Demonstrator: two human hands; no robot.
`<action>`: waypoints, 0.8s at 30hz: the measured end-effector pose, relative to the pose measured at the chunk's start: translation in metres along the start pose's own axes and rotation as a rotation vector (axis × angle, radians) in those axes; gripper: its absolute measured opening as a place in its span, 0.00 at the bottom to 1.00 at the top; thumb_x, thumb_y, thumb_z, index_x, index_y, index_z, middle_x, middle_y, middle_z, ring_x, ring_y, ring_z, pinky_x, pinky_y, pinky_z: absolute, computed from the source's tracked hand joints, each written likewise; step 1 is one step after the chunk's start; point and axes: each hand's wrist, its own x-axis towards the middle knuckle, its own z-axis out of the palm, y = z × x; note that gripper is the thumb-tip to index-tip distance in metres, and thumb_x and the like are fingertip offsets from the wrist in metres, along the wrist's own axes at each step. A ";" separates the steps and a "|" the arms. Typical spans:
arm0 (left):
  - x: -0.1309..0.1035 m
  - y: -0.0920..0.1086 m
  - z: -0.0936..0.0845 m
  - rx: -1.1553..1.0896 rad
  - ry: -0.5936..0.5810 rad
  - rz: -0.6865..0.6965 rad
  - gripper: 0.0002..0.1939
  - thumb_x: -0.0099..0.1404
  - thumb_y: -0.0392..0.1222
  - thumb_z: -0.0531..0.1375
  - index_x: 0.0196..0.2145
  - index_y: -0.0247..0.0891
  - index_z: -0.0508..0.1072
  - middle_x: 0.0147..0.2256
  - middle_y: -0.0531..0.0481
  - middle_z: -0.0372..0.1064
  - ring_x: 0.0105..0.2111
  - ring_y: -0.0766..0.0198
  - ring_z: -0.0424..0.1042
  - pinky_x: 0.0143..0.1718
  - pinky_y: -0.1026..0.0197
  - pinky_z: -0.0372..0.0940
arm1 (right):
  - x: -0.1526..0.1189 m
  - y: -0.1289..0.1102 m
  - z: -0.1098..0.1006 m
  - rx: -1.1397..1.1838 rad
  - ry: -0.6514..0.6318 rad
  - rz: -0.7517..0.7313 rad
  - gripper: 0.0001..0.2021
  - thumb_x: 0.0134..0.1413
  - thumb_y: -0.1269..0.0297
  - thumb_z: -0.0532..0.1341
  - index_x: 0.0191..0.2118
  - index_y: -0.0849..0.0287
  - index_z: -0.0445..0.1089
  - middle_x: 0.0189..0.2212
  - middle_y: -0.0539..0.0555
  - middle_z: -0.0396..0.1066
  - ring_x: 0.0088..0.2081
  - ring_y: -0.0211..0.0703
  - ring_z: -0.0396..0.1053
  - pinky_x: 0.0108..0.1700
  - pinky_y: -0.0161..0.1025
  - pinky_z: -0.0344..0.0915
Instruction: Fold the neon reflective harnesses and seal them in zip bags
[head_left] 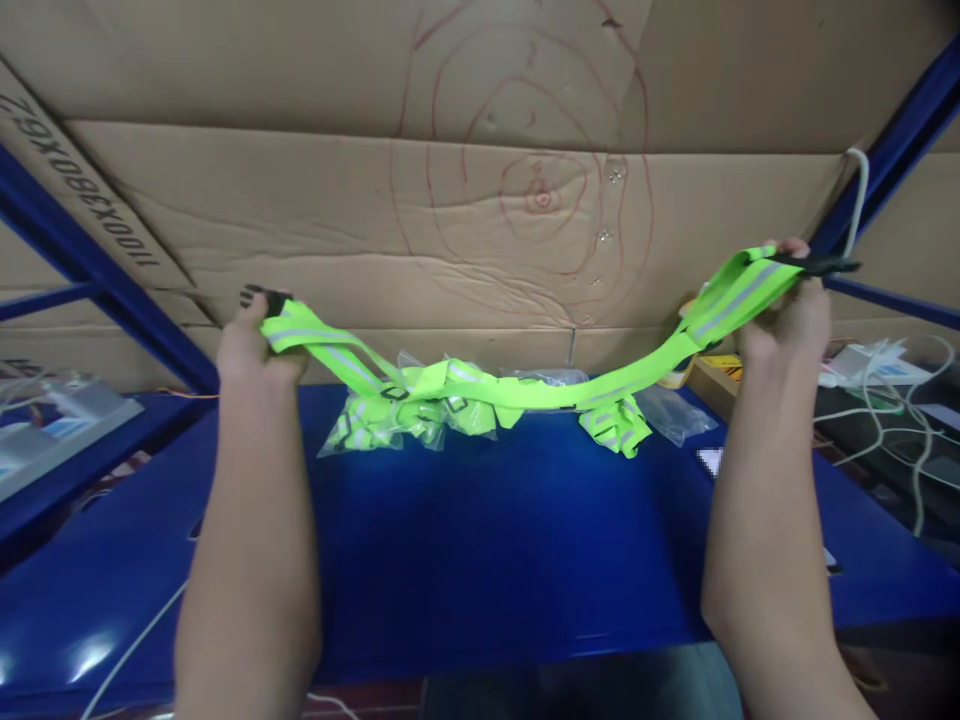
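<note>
A neon-yellow reflective belt (622, 380) with grey stripes hangs in a shallow curve between my two hands, above the blue table. My left hand (259, 340) is closed on its left end, next to a black buckle (264, 298). On the other side my right hand (795, 305) grips the folded right end, where a black piece (825, 265) sticks out. Behind the belt lie several bundled neon-yellow straps in clear plastic bags (367, 425). One more bundled strap (619, 428) lies to the right, below the belt.
The blue table (510, 540) spans the front. Cardboard (300, 200) with red drawn rings forms the back, between blue metal posts (885, 160). White cables (900, 400) tangle at the right. A white power strip (67, 430) sits at the left. A clear bag (679, 415) lies near a cardboard box (712, 385).
</note>
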 end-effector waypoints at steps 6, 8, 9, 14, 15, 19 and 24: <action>-0.063 0.028 0.118 0.095 -0.101 0.284 0.31 0.60 0.57 0.77 0.54 0.41 0.75 0.36 0.57 0.80 0.31 0.63 0.79 0.43 0.46 0.75 | -0.047 -0.006 0.076 -0.079 -0.386 0.008 0.11 0.64 0.53 0.71 0.42 0.54 0.81 0.38 0.59 0.83 0.35 0.49 0.78 0.44 0.55 0.76; -0.096 0.037 0.151 0.125 -0.162 0.384 0.27 0.62 0.57 0.76 0.53 0.42 0.81 0.39 0.52 0.83 0.28 0.63 0.77 0.37 0.49 0.76 | -0.068 -0.014 0.095 -0.234 -0.559 -0.045 0.15 0.66 0.49 0.69 0.50 0.53 0.83 0.38 0.57 0.83 0.41 0.50 0.80 0.49 0.54 0.77; -0.111 0.041 0.164 0.174 -0.243 0.407 0.24 0.64 0.55 0.75 0.53 0.43 0.83 0.41 0.49 0.84 0.30 0.62 0.78 0.37 0.49 0.76 | -0.077 -0.018 0.102 -0.288 -0.616 -0.076 0.16 0.67 0.48 0.68 0.51 0.53 0.83 0.41 0.57 0.84 0.45 0.52 0.81 0.53 0.54 0.76; -0.165 0.051 0.195 0.585 -0.591 0.657 0.17 0.74 0.46 0.64 0.57 0.47 0.85 0.52 0.46 0.83 0.51 0.52 0.81 0.58 0.46 0.73 | -0.109 -0.034 0.124 -0.376 -0.906 -0.127 0.17 0.73 0.51 0.61 0.57 0.50 0.82 0.55 0.57 0.83 0.55 0.55 0.80 0.59 0.52 0.72; -0.170 0.053 0.197 0.602 -0.637 0.674 0.18 0.75 0.46 0.62 0.58 0.46 0.84 0.52 0.45 0.83 0.53 0.51 0.80 0.59 0.46 0.72 | -0.113 -0.036 0.127 -0.362 -0.946 -0.121 0.17 0.74 0.51 0.61 0.58 0.51 0.80 0.52 0.56 0.84 0.52 0.53 0.80 0.56 0.50 0.72; -0.178 0.056 0.200 0.534 -0.693 0.646 0.22 0.80 0.45 0.53 0.61 0.42 0.82 0.56 0.42 0.80 0.57 0.50 0.78 0.61 0.46 0.71 | -0.119 -0.040 0.132 -0.223 -0.939 -0.059 0.17 0.72 0.45 0.63 0.49 0.54 0.75 0.37 0.52 0.79 0.37 0.44 0.74 0.41 0.40 0.67; -0.182 0.059 0.202 0.537 -0.655 0.675 0.20 0.75 0.42 0.58 0.61 0.42 0.80 0.56 0.42 0.80 0.58 0.50 0.77 0.63 0.46 0.70 | -0.121 -0.043 0.136 -0.116 -0.863 -0.022 0.19 0.70 0.42 0.64 0.42 0.54 0.77 0.36 0.52 0.77 0.38 0.43 0.73 0.44 0.41 0.69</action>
